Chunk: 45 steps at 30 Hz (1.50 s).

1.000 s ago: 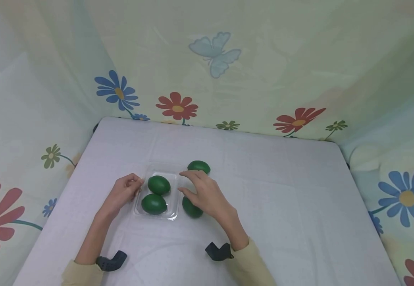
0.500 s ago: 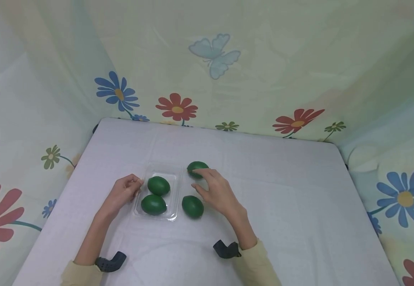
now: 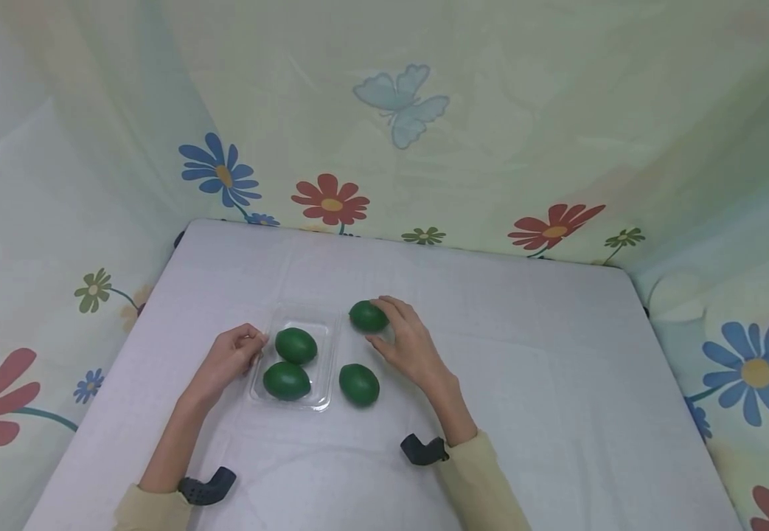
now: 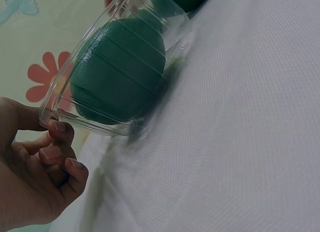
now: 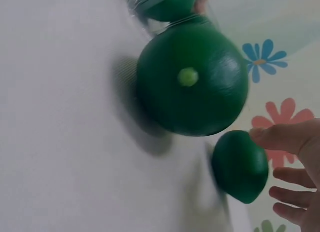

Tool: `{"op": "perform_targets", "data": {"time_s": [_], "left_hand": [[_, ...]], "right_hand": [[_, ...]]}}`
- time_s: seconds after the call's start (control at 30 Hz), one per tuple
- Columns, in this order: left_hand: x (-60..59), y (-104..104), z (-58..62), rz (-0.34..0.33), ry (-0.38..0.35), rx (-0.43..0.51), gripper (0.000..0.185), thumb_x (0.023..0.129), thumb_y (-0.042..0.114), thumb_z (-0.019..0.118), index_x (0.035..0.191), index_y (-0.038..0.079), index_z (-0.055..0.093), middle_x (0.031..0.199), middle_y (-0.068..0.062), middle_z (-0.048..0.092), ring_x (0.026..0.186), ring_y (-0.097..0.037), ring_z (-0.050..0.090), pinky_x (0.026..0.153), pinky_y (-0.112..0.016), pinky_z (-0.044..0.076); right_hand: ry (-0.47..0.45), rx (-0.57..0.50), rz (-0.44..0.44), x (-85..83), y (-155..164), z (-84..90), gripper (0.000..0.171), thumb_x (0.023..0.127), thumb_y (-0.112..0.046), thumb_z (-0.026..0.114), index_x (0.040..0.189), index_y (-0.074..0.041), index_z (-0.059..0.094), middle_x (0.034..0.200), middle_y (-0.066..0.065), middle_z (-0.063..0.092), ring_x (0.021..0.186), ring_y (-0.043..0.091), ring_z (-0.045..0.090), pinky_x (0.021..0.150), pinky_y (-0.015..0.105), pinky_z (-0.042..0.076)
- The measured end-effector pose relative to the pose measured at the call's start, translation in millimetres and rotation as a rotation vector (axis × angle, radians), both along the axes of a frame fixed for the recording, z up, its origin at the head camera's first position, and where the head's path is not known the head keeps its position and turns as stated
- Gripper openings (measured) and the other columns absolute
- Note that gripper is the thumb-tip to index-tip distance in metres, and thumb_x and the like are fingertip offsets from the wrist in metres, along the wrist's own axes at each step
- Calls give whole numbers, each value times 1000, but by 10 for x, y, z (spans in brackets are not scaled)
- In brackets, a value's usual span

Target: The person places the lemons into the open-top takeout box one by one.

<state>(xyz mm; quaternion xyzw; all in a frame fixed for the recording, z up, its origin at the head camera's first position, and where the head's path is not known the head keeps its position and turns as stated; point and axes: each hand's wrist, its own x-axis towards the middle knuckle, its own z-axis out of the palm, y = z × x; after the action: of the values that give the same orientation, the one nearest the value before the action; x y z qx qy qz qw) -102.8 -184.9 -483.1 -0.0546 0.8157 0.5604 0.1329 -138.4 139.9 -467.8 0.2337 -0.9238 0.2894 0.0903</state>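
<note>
A clear plastic tray [image 3: 326,346] lies left of centre on the white table and holds two green lime-like fruits [image 3: 296,344] [image 3: 286,380]. My left hand [image 3: 251,341] pinches the tray's left rim [image 4: 52,117] between thumb and fingertips [image 4: 61,127]; one fruit [image 4: 117,74] shows through the tray wall. Two more fruits lie loose to the tray's right. My right hand [image 3: 379,322] cups the far one [image 3: 363,317], fingers over its top and thumb below. In the right wrist view the thumb touches this fruit [image 5: 239,164]. The near loose fruit [image 3: 359,384] [image 5: 192,79] lies untouched.
The table top [image 3: 530,369] is covered in white cloth. Flowered and butterfly-printed sheets [image 3: 397,103] hang close round its back and both sides. Dark wrist-camera mounts [image 3: 206,487] [image 3: 422,450] sit on both forearms.
My right hand left the near loose fruit, moved back and right, and now curls round the far loose fruit. The left hand and tray have stayed put.
</note>
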Motion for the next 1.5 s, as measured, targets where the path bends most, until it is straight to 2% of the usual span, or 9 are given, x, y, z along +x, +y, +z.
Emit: {"op": "perform_targets", "data": {"time_s": [0.2,0.4,0.5,0.73,1.27,1.5], "left_hand": [[-7,9,-19,-6,0,2,31,106,28,56,103,-3,58,68,-3,53,61,-14,46,58,-27,42],[-6,32,-30,-5,-2,21,30,106,27,57,102,-2,58,68,-4,53,59,-14,45,56,-27,40],[-13,37,-28,-7,2,23,30,106,27,57,102,-3,57,68,-3,52,59,-13,45,56,-27,39],[-22,48,-29,-4,6,13,29,106,27,57,102,-2,58,68,-3,52,61,-14,46,57,-27,41],[-15,21,-29,6,-9,0,29,106,27,57,102,-1,58,69,-4,52,62,-15,46,58,-27,42],[-11,-8,-21,5,1,0,30,106,26,56,104,-4,58,69,-3,52,63,-14,46,58,-28,43]], "right_hand": [[-66,-3,-10,-109,-18,-126,71,85,-14,86,147,-9,51,153,19,47,142,37,47,114,50,42],[-178,47,-7,-193,-43,-195,69,87,-13,84,148,-15,52,156,14,46,144,34,45,113,51,43],[-203,65,-4,-218,-59,-216,68,87,-10,83,148,-16,52,155,11,47,143,33,46,113,50,44],[-157,53,-5,-238,-71,-232,66,86,-5,82,146,-15,55,150,10,51,138,32,50,111,48,46],[-84,31,2,-192,-67,-274,63,86,-7,83,143,-12,56,145,13,54,134,33,54,109,48,48],[-34,21,-6,-143,-79,-192,64,86,-7,84,143,-12,56,142,14,55,131,33,56,107,47,50]]}}
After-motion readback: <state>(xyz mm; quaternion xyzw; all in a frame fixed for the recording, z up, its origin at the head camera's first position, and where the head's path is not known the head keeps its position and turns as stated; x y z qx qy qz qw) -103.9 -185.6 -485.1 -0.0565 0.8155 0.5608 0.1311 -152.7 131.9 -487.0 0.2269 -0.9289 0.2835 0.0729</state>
